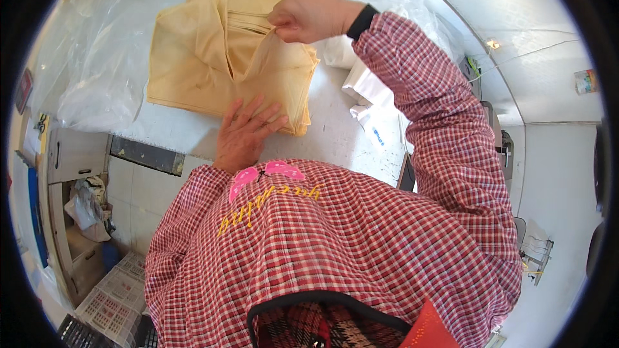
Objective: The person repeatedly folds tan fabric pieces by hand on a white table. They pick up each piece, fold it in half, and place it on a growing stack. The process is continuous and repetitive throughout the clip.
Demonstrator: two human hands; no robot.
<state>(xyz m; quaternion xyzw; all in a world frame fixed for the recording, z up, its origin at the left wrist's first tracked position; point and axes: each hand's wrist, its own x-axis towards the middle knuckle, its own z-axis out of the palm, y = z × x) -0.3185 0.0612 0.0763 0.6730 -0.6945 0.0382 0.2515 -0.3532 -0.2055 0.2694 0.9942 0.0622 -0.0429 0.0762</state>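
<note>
A thick stack of thin yellow sheets (188, 72), perhaps tofu skin or cloth, lies on a pale worktop before me. My left hand (249, 128) rests flat with spread fingers on the stack's near edge. Above the right part of the stack, my right hand (309, 14) is closed, pinching the edge of the top sheet and lifting it into a fold. Between the lifted part and the left part of the sheet runs a deep V-shaped crease. More folded layers show behind, under the raised edge.
Clear plastic sheeting (101, 72) covers the worktop's left and far side. White plastic bags (370, 87) lie to the right, near my right sleeve. At the lower left are a wooden cabinet (80, 154) and a plastic crate (113, 299) on the floor.
</note>
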